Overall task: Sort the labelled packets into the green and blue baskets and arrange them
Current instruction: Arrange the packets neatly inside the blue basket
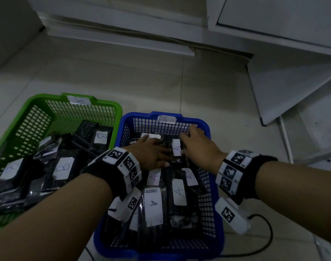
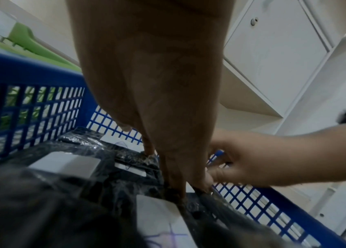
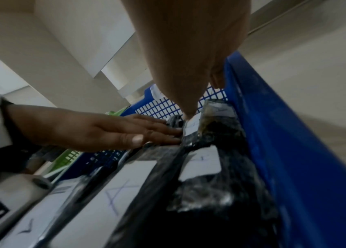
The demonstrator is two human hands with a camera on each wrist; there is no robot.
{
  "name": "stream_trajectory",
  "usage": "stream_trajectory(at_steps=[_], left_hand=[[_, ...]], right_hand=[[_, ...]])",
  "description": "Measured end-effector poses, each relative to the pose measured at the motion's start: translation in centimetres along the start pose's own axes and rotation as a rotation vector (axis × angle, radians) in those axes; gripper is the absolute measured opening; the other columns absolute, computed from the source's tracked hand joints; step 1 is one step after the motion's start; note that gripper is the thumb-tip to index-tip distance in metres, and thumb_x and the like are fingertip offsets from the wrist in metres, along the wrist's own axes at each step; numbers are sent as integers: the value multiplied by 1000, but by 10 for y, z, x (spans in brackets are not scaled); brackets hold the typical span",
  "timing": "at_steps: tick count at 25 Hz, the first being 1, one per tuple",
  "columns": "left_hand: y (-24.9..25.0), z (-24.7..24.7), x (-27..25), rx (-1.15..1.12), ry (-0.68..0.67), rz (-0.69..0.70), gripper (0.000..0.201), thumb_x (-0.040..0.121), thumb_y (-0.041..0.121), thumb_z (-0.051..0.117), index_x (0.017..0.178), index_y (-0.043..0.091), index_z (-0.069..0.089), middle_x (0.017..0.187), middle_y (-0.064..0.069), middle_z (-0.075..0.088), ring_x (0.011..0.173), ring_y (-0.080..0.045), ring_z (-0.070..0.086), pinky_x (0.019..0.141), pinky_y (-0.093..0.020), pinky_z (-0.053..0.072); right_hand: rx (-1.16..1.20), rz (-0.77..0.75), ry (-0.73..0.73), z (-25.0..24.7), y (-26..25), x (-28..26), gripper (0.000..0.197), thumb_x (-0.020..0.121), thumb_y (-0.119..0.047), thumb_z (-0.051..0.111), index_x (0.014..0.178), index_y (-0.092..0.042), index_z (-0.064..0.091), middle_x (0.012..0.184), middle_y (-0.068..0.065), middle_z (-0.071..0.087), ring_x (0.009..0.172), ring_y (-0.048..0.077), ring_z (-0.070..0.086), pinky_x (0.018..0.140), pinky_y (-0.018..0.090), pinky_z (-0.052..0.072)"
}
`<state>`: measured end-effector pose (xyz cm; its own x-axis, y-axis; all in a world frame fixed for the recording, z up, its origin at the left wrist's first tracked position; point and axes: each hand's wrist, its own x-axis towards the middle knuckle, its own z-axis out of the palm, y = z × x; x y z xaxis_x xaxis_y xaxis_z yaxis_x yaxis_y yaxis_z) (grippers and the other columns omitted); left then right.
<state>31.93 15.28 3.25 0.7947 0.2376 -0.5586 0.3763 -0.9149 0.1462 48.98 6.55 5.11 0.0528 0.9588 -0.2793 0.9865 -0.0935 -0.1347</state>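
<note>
From the head view, your left hand [image 1: 151,153] lies flat on the black packets at the far end of the blue basket [image 1: 216,185], fingers straight and close together, pressing down. Your right hand [image 1: 196,146] is just beside it, over a packet labelled A [image 1: 176,147] near the far right corner, fingertips close to the far mesh wall; whether they pinch that packet you cannot tell from here. More packets marked A [image 1: 153,206] fill the near half of the basket, leaving a narrow strip of bare mesh along its right wall. The green basket [image 1: 16,117] touches the blue one on its left and holds packets marked B [image 1: 63,168]; its far half is open. Both stand on a pale tiled floor [image 1: 142,80], with white cabinets [image 1: 273,25] beyond and a black cable [image 1: 268,236] by the near right corner.

In the left wrist view, your left hand's fingers [image 2: 174,184] run straight down onto the shiny black wrapping. Your right hand [image 2: 263,159] comes in from the right with curled fingers at the blue mesh wall [image 2: 253,198].

In the right wrist view, your left hand [image 3: 95,130] lies flat, fingers together, its tips at the white label of the far packet [image 3: 216,124], which sits against the blue side wall [image 3: 295,134]. One right fingertip [image 3: 189,114] touches that label; the rest are hidden.
</note>
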Motion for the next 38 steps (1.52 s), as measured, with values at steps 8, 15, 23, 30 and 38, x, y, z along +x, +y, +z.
stream_trajectory(at_steps=[8,15,23,30,38], left_hand=[[12,-9,-5,29,-29,-54,45,97,53,21,141,48,26,154,25,10,146,-20,-8,111,-63,-5],[3,1,1,-5,-74,-47,47,96,55,19,143,48,22,155,25,6,145,-17,-13,111,-64,-7],[-32,-3,-27,-292,342,-100,30,88,28,61,117,23,62,119,-2,53,112,-22,53,95,-36,43],[-28,6,-32,-111,192,-200,58,81,41,66,133,23,47,127,-4,51,119,-24,48,99,-40,38],[-26,-4,-44,81,257,-279,52,78,48,64,124,26,54,125,0,50,119,-24,40,98,-39,34]], right_hand=[[-70,40,-90,13,-5,9,47,87,-24,64,125,-3,46,130,15,36,121,31,38,96,37,40],[-93,-38,-182,16,3,14,52,80,-31,71,121,-4,54,133,11,31,118,31,38,97,33,37],[115,-32,-66,6,-10,0,35,93,-36,55,120,-17,64,123,6,50,116,28,42,95,29,32],[133,-76,-467,0,-31,-14,63,78,-51,69,127,-18,49,123,5,52,116,25,44,87,28,40],[1052,523,-37,-24,-4,26,16,94,-14,55,93,0,62,91,15,61,76,26,60,67,35,49]])
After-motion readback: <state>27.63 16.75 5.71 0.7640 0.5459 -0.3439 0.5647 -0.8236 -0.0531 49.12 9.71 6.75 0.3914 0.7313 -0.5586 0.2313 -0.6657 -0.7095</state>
